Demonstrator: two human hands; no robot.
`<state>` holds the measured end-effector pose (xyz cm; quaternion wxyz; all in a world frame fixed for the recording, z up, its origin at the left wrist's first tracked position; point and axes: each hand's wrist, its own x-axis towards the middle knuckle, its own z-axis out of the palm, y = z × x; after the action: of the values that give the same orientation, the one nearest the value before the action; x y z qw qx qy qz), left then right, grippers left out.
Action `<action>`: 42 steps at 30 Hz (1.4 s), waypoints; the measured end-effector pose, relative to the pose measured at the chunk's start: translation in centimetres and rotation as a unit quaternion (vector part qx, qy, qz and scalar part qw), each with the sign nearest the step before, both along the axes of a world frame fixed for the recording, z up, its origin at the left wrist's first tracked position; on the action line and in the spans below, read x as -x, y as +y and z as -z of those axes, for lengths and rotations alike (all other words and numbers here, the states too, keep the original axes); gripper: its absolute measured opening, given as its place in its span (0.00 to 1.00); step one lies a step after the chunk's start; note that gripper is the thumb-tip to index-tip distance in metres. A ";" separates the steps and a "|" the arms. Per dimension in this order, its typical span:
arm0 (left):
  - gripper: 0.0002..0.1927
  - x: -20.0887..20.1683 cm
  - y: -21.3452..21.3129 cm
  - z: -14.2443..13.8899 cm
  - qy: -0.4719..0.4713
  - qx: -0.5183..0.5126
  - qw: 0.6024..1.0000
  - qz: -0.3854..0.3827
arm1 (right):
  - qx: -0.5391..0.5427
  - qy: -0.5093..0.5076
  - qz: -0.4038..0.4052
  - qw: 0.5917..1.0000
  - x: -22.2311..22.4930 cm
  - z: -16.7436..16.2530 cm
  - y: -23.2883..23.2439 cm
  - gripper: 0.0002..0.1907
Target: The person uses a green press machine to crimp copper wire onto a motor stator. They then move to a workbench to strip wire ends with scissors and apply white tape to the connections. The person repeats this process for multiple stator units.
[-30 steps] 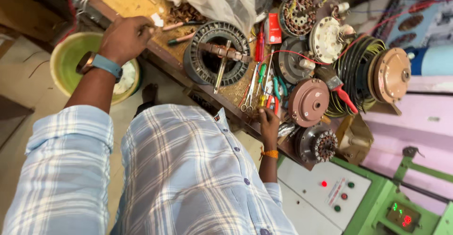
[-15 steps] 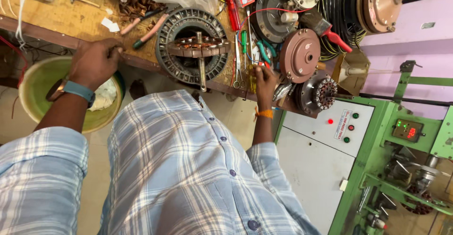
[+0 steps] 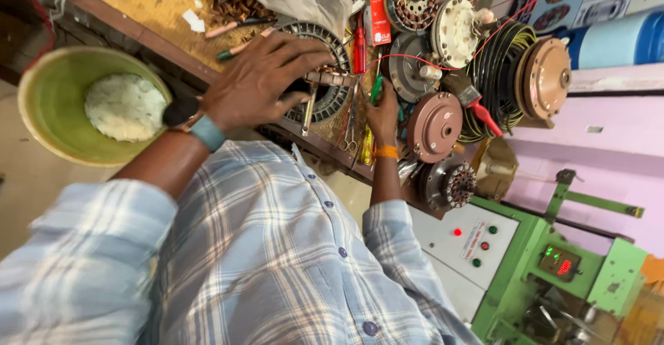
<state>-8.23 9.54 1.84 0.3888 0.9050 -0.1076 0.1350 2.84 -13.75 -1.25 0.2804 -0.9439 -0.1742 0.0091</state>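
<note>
Left hand (image 3: 266, 75) laid flat over the black stator ring (image 3: 337, 51), fingers spread wide apart across its near half, thumb tucked under the near rim, clamped on nothing. Ring itself flat on the wooden workbench (image 3: 138, 6), close to the front edge, with a metal bar (image 3: 330, 78) across its middle just past the fingertips. Right hand (image 3: 382, 118) just right of the ring, fingers curled together around a green-handled tool (image 3: 375, 90), tip hidden among the clutter. Best to keep the spread palm pressing straight down so the ring cannot skate toward the edge, and to keep the fingertips clear of the bar. Worth steadying the right wrist on the bench, since a red screwdriver (image 3: 359, 49) and scissors (image 3: 346, 136) lie just right of the ring, easy to knock. Brown motor cover (image 3: 434, 127) further right of the ring, near the right hand; green bowl (image 3: 48, 110) well left of the ring, below bench level. Probably wise to work slowly: crowded surface, little free room around the ring.
</note>
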 end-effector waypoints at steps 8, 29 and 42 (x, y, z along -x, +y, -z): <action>0.23 -3.1 -3.2 2.2 0.001 0.046 0.995 -0.086 | -0.443 0.226 0.077 0.864 0.2 -2.2 -7.4 0.15; 0.27 -4.4 -2.3 0.4 0.003 0.074 0.996 -0.052 | -0.509 0.058 -0.105 0.852 2.0 -4.1 2.1 0.47; 0.30 -1.2 1.6 0.2 0.011 0.175 0.984 -0.023 | -0.414 -0.024 -0.072 0.907 1.6 -4.1 3.4 0.43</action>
<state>-7.00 11.12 1.60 0.5394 0.8264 -0.0576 0.1508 1.21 -10.36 2.87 0.6407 -0.7276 -0.2361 -0.0663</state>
